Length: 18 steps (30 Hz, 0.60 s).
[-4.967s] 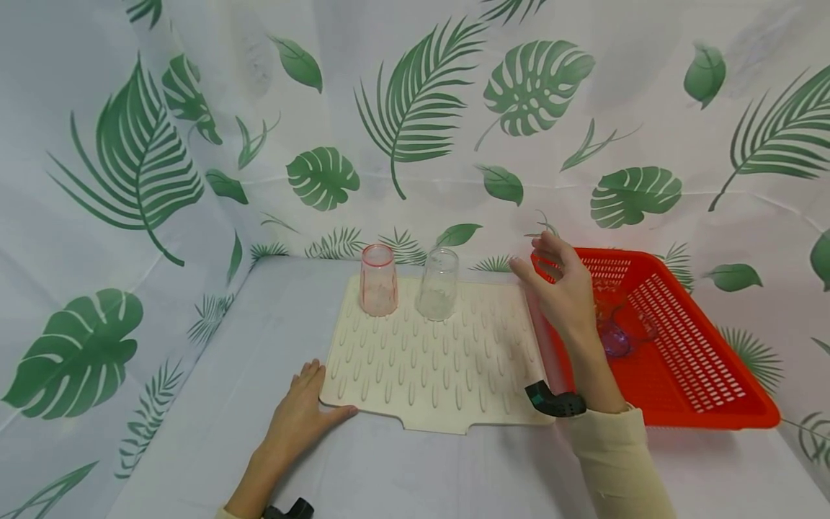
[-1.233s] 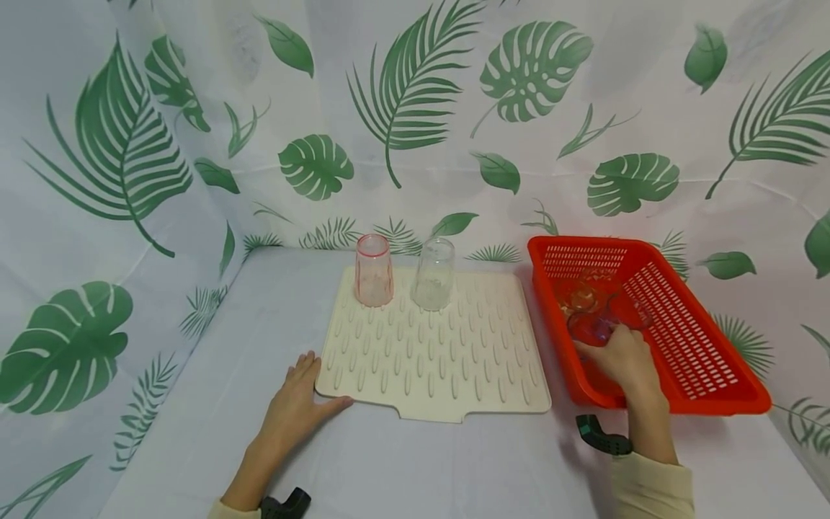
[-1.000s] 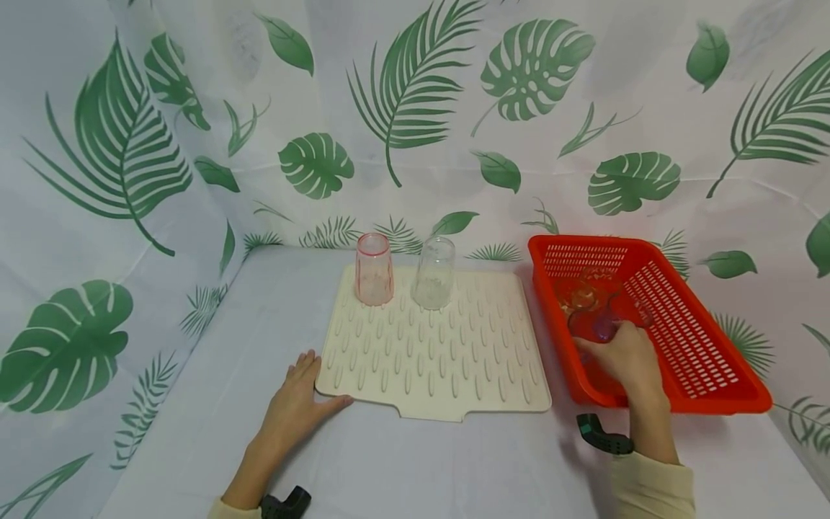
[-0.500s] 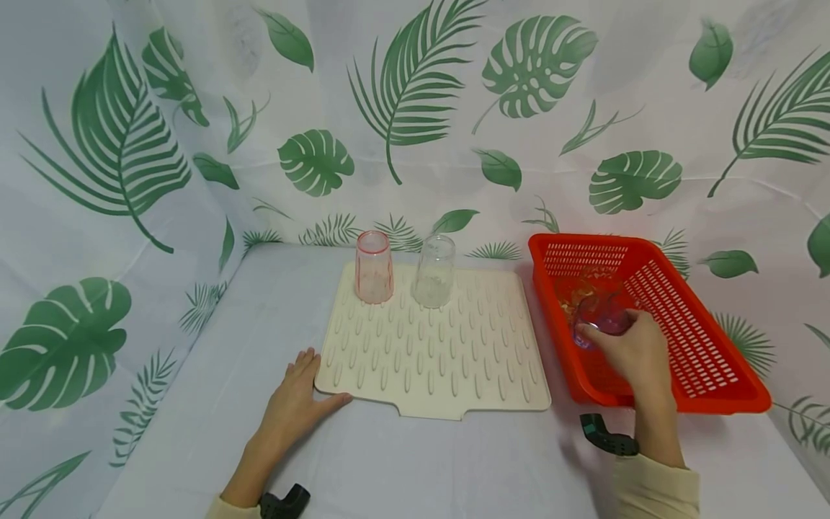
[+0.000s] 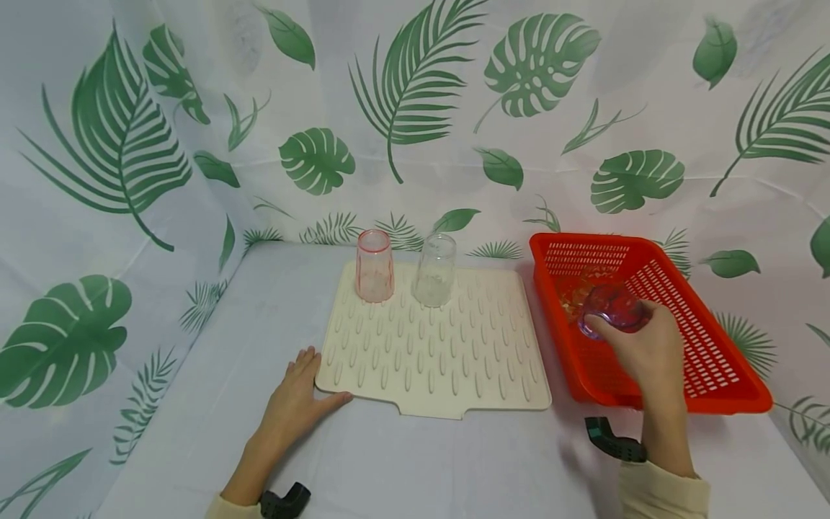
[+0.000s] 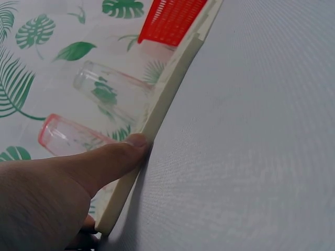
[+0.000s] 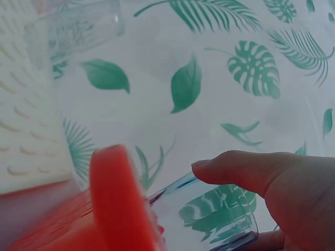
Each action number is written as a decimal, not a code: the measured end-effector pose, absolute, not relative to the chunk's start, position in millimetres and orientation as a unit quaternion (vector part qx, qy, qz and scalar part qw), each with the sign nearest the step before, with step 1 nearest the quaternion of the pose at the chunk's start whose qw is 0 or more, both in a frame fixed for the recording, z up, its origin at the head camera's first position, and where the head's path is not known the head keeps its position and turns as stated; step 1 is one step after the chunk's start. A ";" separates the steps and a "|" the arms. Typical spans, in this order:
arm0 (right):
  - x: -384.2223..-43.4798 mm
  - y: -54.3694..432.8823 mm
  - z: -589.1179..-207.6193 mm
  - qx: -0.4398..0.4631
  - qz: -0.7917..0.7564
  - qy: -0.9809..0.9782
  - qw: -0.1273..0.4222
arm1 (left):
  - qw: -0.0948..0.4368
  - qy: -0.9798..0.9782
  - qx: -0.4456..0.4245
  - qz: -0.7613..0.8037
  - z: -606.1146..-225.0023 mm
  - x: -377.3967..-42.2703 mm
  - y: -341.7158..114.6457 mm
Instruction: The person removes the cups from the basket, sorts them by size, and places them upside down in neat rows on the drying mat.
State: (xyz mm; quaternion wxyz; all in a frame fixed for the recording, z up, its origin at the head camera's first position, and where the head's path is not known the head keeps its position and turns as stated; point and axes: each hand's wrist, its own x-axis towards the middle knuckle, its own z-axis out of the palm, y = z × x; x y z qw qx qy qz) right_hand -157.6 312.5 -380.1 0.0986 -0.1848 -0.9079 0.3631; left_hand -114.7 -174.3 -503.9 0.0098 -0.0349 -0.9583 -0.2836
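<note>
My right hand [image 5: 648,346] grips a clear purple-tinted glass [image 5: 612,306] inside the red basket [image 5: 586,375]. Thumb and fingers hold it from either side, and the glass is tilted. In the right wrist view the glass [image 7: 209,214] shows beside the basket's rim [image 7: 118,193]. On the cream ribbed drying mat [image 5: 431,407], my left hand [image 5: 295,404] rests at the front left corner with fingers straight. Its thumb lies along the mat's front edge in the left wrist view. A pink-tinted glass [image 5: 375,270] and a clear glass [image 5: 436,274] stand upside down at the mat's back.
Amber-tinted glassware [image 5: 573,292] lies deeper in the basket, partly behind the purple glass. The basket stands just right of the mat on a white-covered table [image 5: 415,468]. A leaf-patterned curtain [image 5: 558,94] closes off the back and left side.
Over the last second my right hand has taken hold of the purple glass and raised it, drawing it slightly rightward. Five seconds ago that hand was bare above the basket's left rim. The left hand stays put.
</note>
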 end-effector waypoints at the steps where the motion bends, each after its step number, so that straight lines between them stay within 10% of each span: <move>1: -156.6 311.6 -379.2 -0.185 0.364 -0.907 0.103 | 0.009 -0.958 -0.035 -0.284 -504.0 -114.9 -174.2; 18: -144.0 286.3 -361.3 -0.163 0.380 -0.896 0.163 | 0.002 -0.958 -0.033 -0.284 -503.5 -115.1 -175.1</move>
